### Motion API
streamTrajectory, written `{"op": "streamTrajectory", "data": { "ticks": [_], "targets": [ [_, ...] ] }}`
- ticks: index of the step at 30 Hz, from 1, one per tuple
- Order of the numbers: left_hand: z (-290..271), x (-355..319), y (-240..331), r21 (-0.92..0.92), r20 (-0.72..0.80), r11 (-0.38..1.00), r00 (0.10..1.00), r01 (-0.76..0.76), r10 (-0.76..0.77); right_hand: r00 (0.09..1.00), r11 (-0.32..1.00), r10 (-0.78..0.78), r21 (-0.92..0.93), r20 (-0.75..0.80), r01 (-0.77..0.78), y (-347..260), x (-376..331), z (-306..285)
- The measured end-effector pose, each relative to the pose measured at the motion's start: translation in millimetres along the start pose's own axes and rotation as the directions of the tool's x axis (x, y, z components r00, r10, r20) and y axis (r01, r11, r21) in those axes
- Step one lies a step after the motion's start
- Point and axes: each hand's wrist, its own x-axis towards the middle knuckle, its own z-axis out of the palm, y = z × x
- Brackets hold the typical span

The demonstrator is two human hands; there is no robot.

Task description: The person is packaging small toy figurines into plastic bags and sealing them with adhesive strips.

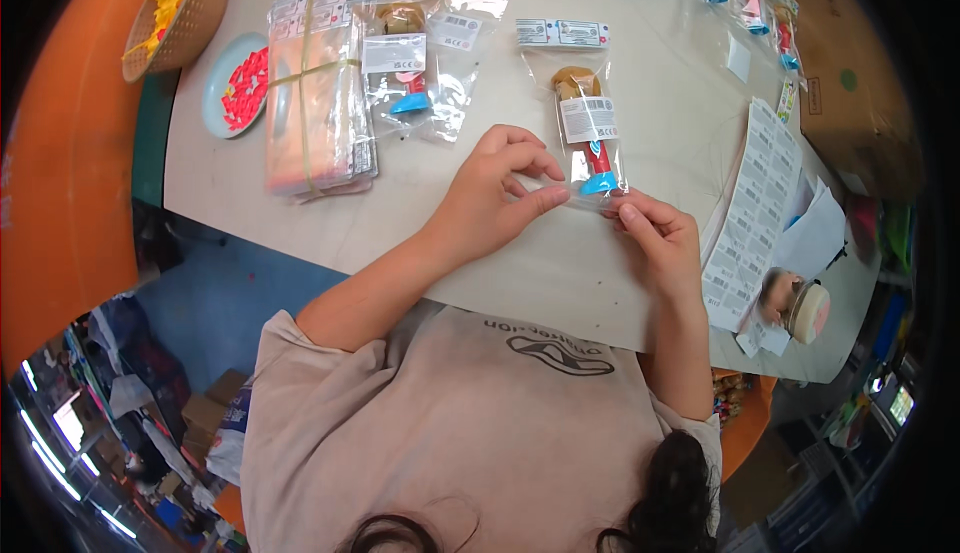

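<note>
A clear plastic bag (568, 63) lies on the table ahead of me, with a printed header strip at its far end. Inside is a small toy figure (598, 158) with a brown head, a red body and a blue base; a white barcode label (586, 120) covers its middle. At the bag's near left corner, my left hand (500, 188) has its thumb and fingers closed on the plastic. My right hand (655, 233) pinches the near right edge, close to the blue base.
To the left lie a banded stack of clear bags (300, 103), another bagged figure (409, 103) and a plate (215, 123) of small red pieces. A basket (190, 38) holds yellow pieces. On the right are label sheets (755, 213), a lidded jar (805, 313) and a cardboard box (850, 83).
</note>
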Motion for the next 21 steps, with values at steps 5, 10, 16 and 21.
{"op": "streamTrajectory", "data": {
  "ticks": [5,10,16,21],
  "targets": [
    [-2,-6,-6,-0.216,0.129,0.957,0.977,0.194,-0.169,0.997,0.996,0.051,0.066,0.061,-0.055,-1,0,6],
    [2,-10,-10,-0.277,0.116,0.913,0.954,0.299,-0.277,0.998,0.999,-0.035,0.004,0.048,0.035,-4,2,9],
    [-3,-9,-11,-0.186,0.064,0.943,0.961,0.276,-0.268,0.999,0.999,-0.006,0.048,0.048,0.004,0,3,9],
    [-4,-9,-13,-0.309,0.061,0.882,0.932,0.357,-0.356,0.996,0.996,0.082,0.025,0.019,-0.083,-1,3,8]
  ]
}}
